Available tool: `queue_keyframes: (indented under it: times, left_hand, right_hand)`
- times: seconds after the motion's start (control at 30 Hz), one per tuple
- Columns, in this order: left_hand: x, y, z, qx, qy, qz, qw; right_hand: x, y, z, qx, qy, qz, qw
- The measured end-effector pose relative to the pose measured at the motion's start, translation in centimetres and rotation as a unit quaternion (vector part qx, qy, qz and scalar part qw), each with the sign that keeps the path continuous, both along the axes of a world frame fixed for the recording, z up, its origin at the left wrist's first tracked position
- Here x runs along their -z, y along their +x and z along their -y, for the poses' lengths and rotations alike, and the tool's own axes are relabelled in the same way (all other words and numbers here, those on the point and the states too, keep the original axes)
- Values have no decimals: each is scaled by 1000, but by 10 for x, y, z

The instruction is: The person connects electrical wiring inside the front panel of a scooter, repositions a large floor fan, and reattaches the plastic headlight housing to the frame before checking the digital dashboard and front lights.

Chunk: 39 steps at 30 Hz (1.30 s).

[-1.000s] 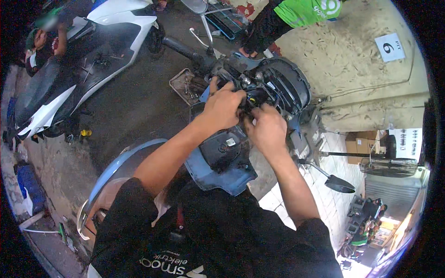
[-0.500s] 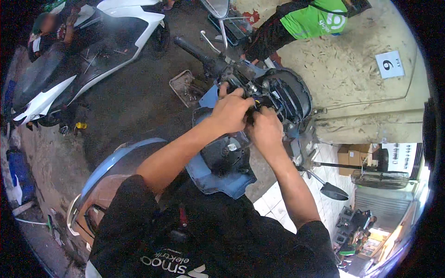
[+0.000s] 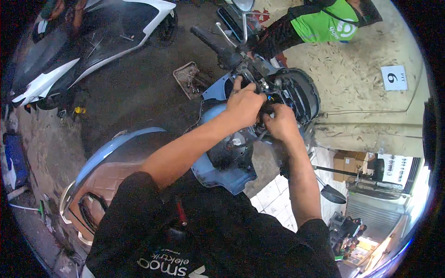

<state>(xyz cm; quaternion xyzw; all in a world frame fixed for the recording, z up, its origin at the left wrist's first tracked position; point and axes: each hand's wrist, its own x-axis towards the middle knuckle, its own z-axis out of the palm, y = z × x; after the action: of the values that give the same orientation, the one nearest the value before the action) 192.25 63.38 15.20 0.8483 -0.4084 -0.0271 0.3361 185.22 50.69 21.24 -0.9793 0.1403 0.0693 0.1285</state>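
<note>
My left hand (image 3: 243,104) is bent over the opened dark handlebar housing (image 3: 252,72) of a light blue scooter, fingers curled onto parts I cannot make out. Just right of it, my right hand (image 3: 282,121) has its thumb and fingers drawn together among dark wiring and small parts; what they grip is hidden. Black inner front frames (image 3: 301,92) lie right of my fingers. A blue body panel (image 3: 201,169) with a black middle is below my hands. A metal tray of small parts (image 3: 181,74) sits left of the handlebar grip (image 3: 206,39).
A white scooter (image 3: 44,78) stands at upper left, a person (image 3: 69,14) beside it. Another person in green (image 3: 315,23) is beyond the handlebar. A wall (image 3: 366,92), pedestal fan (image 3: 373,187), cardboard boxes (image 3: 347,164) and mirror (image 3: 331,193) are right; the seat section (image 3: 92,185) is lower left.
Both my hands have shifted a little right in the picture along with the scooter's front, as the view moved; they stay on the same area, the right fingers still bunched among the parts.
</note>
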Motion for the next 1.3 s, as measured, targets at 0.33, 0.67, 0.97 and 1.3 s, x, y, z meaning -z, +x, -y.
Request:
queue_keyframes:
  times: [0.33,0.67,0.97,1.3]
  left_hand:
    - [11,-2,3,-31,-89,11,995]
    - [3,-3,-1,-28,-48,-10,998]
    - [9,-5,-1,23,1,79,997]
    - [-10,5,-4,85,108,84,987]
  right_hand:
    - [3,2,4,-18,-8,-22,1000]
    - [21,-8,-18,7,-109,47,993]
    - [18,-20,-12,-119,-116,96,981]
    - [-6,-40,-11,-13,27,118,993]
